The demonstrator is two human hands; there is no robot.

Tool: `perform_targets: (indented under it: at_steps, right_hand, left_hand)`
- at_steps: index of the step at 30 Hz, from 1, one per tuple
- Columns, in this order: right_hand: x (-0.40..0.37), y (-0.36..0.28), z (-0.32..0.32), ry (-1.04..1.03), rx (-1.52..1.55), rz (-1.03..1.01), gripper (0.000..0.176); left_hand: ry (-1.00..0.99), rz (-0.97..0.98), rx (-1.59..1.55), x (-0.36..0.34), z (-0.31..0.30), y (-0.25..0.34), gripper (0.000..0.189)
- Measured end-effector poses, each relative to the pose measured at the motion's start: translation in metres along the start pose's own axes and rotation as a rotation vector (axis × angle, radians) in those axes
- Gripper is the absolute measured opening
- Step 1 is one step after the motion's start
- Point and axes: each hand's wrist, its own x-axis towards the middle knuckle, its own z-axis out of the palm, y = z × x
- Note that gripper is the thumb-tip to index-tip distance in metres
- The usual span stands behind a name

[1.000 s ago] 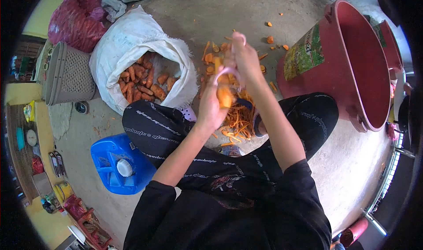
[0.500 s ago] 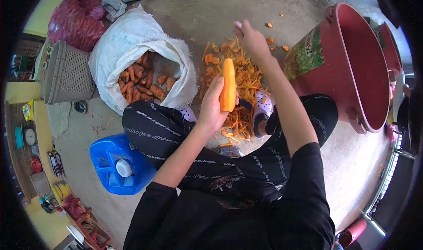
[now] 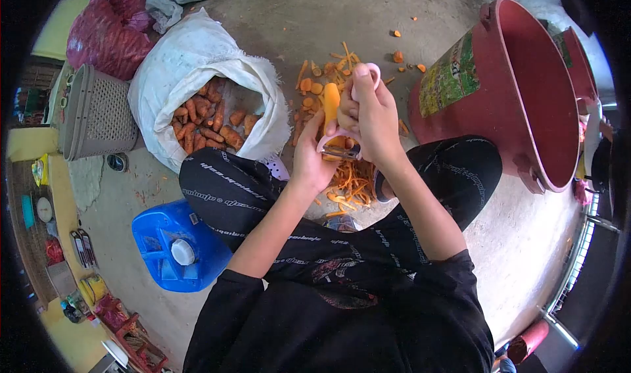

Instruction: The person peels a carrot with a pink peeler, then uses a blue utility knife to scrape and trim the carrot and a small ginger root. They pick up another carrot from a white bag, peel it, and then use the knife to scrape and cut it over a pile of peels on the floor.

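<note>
My left hand (image 3: 313, 157) is wrapped round an orange carrot (image 3: 331, 103), its tip pointing away from me. A pink peeler (image 3: 344, 136) is gripped in my right hand (image 3: 374, 120), with its metal blade across the carrot's near end. The pink loop of its handle shows above my fingers. Beneath both hands lies a heap of carrot peelings (image 3: 355, 182) on the floor, partly hidden by the hands. Cut carrot slices (image 3: 309, 101) lie at the heap's left side.
An open white sack (image 3: 197, 51) of unpeeled carrots (image 3: 211, 113) stands on the left. A blue jerrycan (image 3: 172, 241) is beside my knee. A large red bin (image 3: 453, 113) tilts at the right. A grey basket (image 3: 105, 110) stands further left, near red mesh sacks (image 3: 108, 38).
My right hand has come down and toward me from beyond the carrot, bringing the peeler onto its near end. My left hand still holds the carrot, now slightly lower and further left.
</note>
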Motion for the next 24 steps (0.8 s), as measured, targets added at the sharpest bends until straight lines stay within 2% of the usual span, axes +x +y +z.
perform_targets:
  at_steps: [2, 5, 8, 11, 14, 17, 20, 23, 24]
  right_hand:
    - [0.003, 0.0, 0.0, 0.025, -0.013, -0.014, 0.032]
    - [0.016, -0.004, -0.003, 0.072, -0.047, -0.031, 0.032]
    - [0.051, -0.013, -0.013, 0.105, -0.065, -0.052, 0.031]
    - [0.102, -0.006, -0.03, 0.184, -0.121, -0.165, 0.031]
    - [0.168, 0.009, -0.067, 0.319, -0.398, -0.235, 0.032]
    - [0.175, 0.006, -0.074, 0.312, -0.585, -0.364, 0.033]
    - [0.112, -0.015, -0.037, 0.137, -0.285, -0.395, 0.031]
    - [0.052, -0.024, -0.008, 0.09, 0.0, -0.19, 0.033]
    - [0.034, -0.024, -0.003, 0.074, 0.006, -0.129, 0.032]
  left_hand:
    - [0.004, -0.003, -0.054, 0.002, -0.003, -0.004, 0.022]
    - [0.078, -0.03, 0.095, -0.005, 0.022, 0.0, 0.02]
    - [0.047, 0.054, 0.145, -0.005, 0.01, -0.009, 0.023]
    - [0.014, 0.034, 0.15, 0.003, -0.013, -0.014, 0.028]
    - [0.015, -0.014, 0.216, -0.006, -0.004, -0.009, 0.031]
    - [0.042, 0.149, 0.365, -0.006, 0.011, -0.004, 0.032]
    - [0.046, 0.074, 0.208, 0.004, -0.003, -0.001, 0.032]
    - [0.059, 0.05, 0.08, 0.006, -0.009, -0.002, 0.03]
    - [0.07, 0.053, 0.082, 0.006, -0.007, -0.001, 0.027]
